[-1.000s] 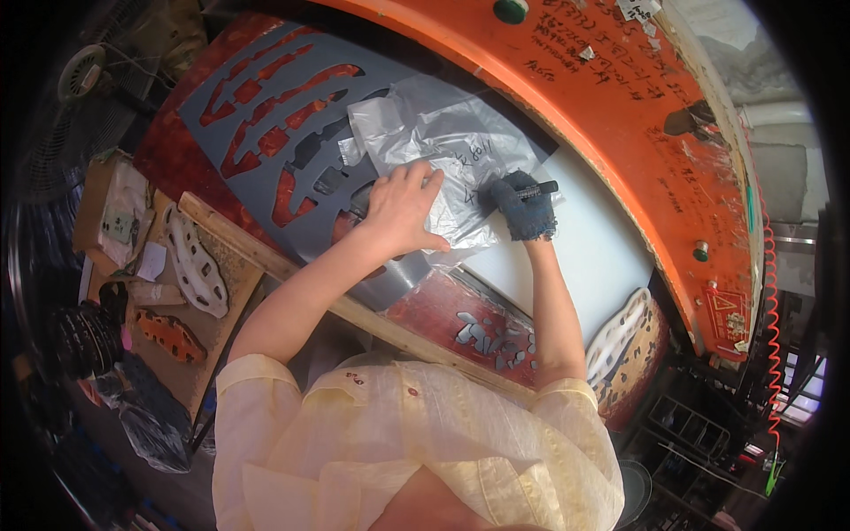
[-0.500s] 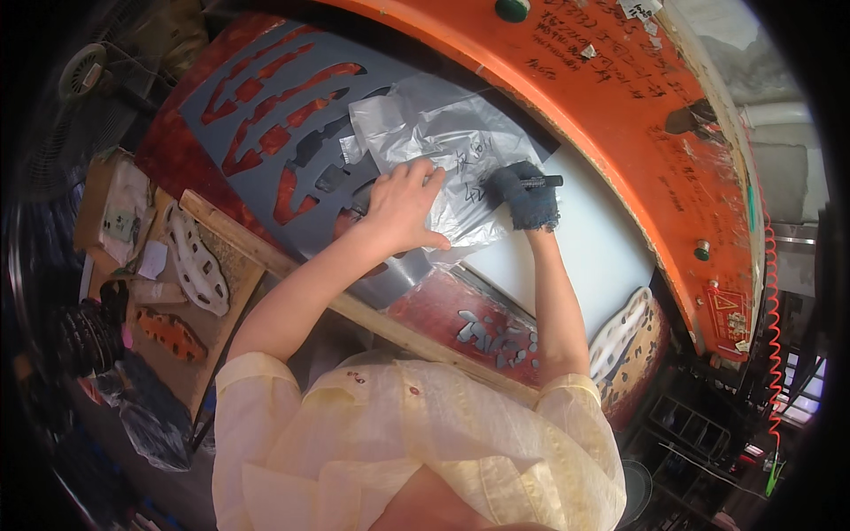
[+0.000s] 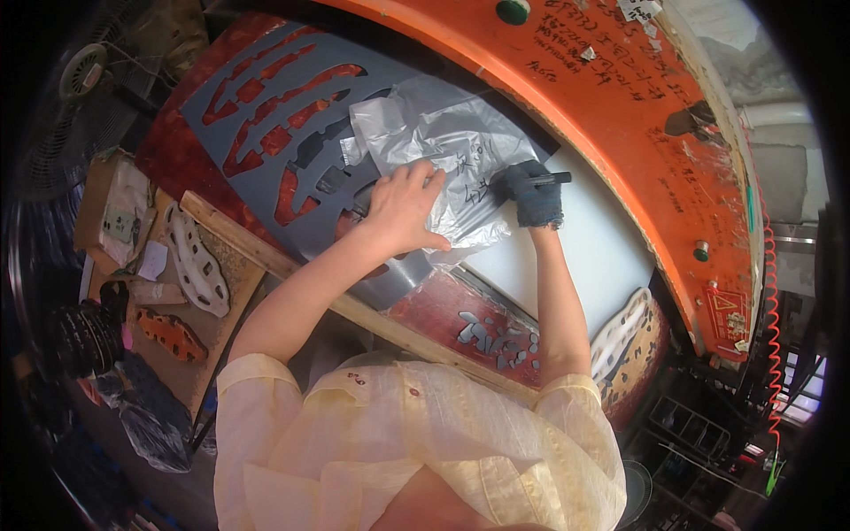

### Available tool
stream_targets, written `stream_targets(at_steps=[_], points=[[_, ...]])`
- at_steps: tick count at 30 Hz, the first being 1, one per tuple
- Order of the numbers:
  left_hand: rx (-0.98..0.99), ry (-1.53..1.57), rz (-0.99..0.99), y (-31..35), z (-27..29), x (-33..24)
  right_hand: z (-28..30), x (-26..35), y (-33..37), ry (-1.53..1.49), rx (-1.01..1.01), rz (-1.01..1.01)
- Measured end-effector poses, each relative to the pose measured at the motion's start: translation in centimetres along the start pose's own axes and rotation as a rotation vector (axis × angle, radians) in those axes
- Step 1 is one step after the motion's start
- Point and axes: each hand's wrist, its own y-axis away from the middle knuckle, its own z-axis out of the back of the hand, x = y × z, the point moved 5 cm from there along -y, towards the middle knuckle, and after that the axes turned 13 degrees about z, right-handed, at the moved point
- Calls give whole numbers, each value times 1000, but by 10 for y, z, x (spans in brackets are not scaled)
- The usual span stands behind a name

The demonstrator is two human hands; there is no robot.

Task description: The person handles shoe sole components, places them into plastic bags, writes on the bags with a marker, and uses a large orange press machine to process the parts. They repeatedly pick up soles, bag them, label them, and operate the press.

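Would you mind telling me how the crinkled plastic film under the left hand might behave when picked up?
The plastic film would probably be floppy, as its creases suggest. It is likely light, since it looks thin and translucent. Its glossy sheen hints at a slippery surface beneath the left hand.

Your head-worn left fisheye camera, the sole view, faces downward at close range; your shirt (image 3: pixel 398 434) fills the frame's lower centre.
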Motion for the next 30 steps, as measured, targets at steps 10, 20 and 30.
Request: stream_targets(at_steps=[10,20,30], points=[[20,-8,10,0,1,1,13,-6,-3,-12,8,-81],[27,-7,-3,0,3,2,19,-1,-7,-121,-2,54],[42,-8,-5,-1,4,2,24,-8,-6,-24,-9,-35]])
